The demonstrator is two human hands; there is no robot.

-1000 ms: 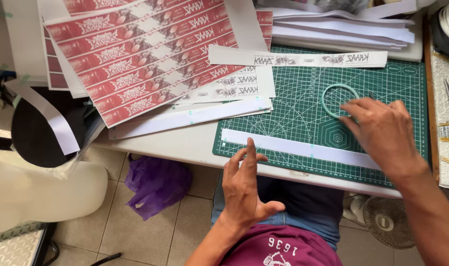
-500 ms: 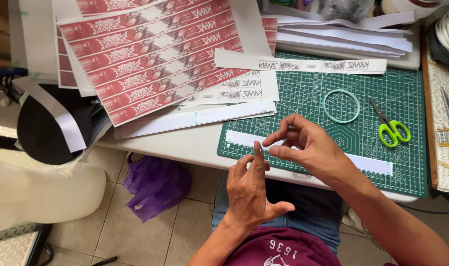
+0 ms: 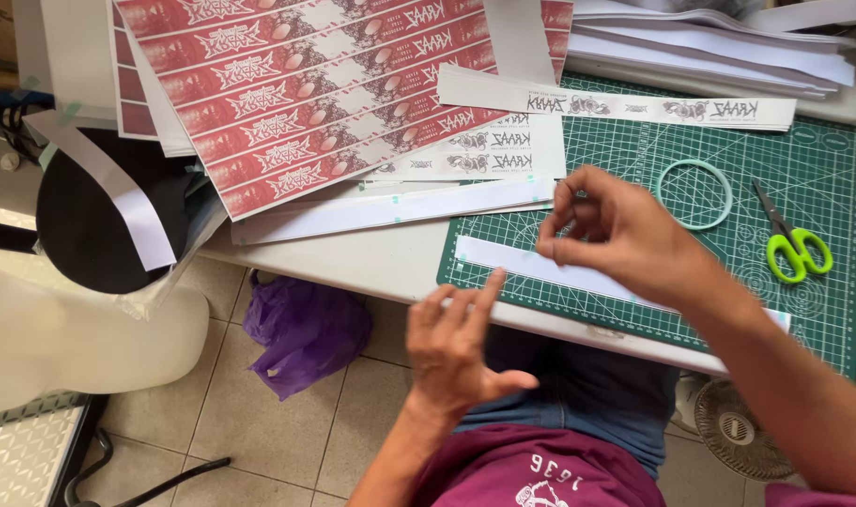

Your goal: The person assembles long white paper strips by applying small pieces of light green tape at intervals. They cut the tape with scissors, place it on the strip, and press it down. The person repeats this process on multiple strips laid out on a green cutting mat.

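We see right hand [image 3: 625,235] fingertips pinched (contents unclear) above white paper strip [image 3: 540,268] on cutting mat [image 3: 822,310]; left hand [image 3: 461,343] fingers splayed, empty, steadying near table edge.

Bare green cutting mat [image 3: 634,150] lies open between the white paper strip [image 3: 540,268], tape ring [image 3: 694,193] and scissors [image 3: 792,246].

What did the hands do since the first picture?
The right hand left the tape ring and moved left, across to the near end of the white strip, its fingers pinched together above it. Whether they hold anything is too small to tell. The left hand stayed open at the table edge. Strip, ring and scissors lie on the green mat.
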